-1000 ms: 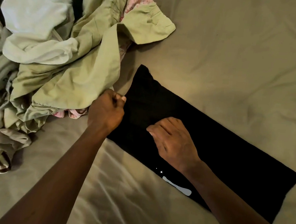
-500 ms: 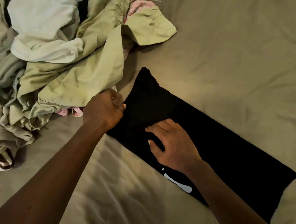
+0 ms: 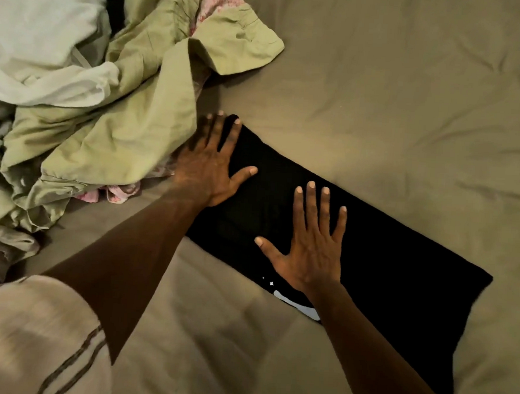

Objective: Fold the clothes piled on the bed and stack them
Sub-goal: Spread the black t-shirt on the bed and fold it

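left hand [image 3: 206, 166] + right hand [image 3: 308, 250] flat on black garment [image 3: 399, 281] | white print [image 3: 308, 310] half-hidden

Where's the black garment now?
Head view, centre: black garment lies flat on the bed, right of the clothes pile, under left hand and right hand.

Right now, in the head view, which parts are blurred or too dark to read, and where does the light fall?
Head view: light pools on the bedsheet beyond the black garment, whose folds are lost in darkness; the striped sleeve at lower left is blurred; the left hand looks slightly soft, the right hand sharp.
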Available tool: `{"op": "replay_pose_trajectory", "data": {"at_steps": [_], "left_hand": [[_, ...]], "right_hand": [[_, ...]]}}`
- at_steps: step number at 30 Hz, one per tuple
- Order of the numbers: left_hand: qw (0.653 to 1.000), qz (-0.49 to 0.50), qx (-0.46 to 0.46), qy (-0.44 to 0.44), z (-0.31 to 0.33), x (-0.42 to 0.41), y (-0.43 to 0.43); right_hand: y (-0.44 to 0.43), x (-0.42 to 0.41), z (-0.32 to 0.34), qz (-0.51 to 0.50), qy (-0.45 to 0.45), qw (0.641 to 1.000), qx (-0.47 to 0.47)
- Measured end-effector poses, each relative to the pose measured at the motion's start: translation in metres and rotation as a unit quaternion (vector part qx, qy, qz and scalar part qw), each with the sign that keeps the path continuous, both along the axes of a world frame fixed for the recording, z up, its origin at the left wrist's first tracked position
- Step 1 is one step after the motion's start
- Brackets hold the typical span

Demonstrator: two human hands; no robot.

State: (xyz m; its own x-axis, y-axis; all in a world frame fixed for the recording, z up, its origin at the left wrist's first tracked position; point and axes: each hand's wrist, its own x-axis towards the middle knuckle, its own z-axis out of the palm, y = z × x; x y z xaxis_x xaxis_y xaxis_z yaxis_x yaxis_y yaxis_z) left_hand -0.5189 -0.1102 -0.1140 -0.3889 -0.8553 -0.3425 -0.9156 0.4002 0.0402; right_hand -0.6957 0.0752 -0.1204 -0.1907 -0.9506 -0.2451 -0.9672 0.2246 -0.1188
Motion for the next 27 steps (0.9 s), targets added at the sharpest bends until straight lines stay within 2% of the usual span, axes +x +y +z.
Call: {"op": "replay_pose_trajectory", "data": {"at_steps": [3,5,7,9,11,13,17,19,21,24,27], "left_hand": [[0.999,0.026,-0.04,0.022,0.012,-0.01,0.027],[0.995,-0.028,-0.075,0.068,0.019,-0.025,0.062],[0.985,-0.111,-0.064,0.117,0.019,-0.047,0.108],[0.975,-0.173,-0.029,0.138,0.014,-0.072,0.152],[0.973,-0.19,-0.002,0.133,0.006,-0.093,0.186],[0.973,-0.193,0.014,0.123,0.004,-0.115,0.214],[0.96,-0.218,0.019,0.172,0.012,-0.145,0.257],[0.93,-0.295,0.02,0.22,0.015,-0.16,0.28],[0.897,-0.37,0.028,0.242,0.014,-0.174,0.3],[0.886,-0.418,0.056,0.191,0.01,-0.205,0.327],[0.899,-0.397,0.127,0.138,0.014,-0.232,0.342]], "right_hand": [[0.046,-0.029,0.0,-0.027,-0.012,0.999,-0.031],[0.087,-0.055,-0.003,-0.074,-0.003,0.996,-0.054],[0.131,-0.079,-0.008,-0.15,0.021,0.987,-0.053],[0.169,-0.102,-0.013,-0.23,0.037,0.972,-0.041],[0.196,-0.12,-0.015,-0.313,0.04,0.948,-0.027],[0.21,-0.134,-0.011,-0.407,0.026,0.911,-0.056],[0.197,-0.165,0.005,-0.518,-0.023,0.846,-0.125],[0.182,-0.189,0.02,-0.525,-0.066,0.84,-0.119],[0.162,-0.206,0.033,-0.517,-0.154,0.836,-0.103],[0.141,-0.228,0.042,-0.514,-0.235,0.823,-0.051],[0.133,-0.242,0.039,-0.539,-0.313,0.779,-0.064]]}}
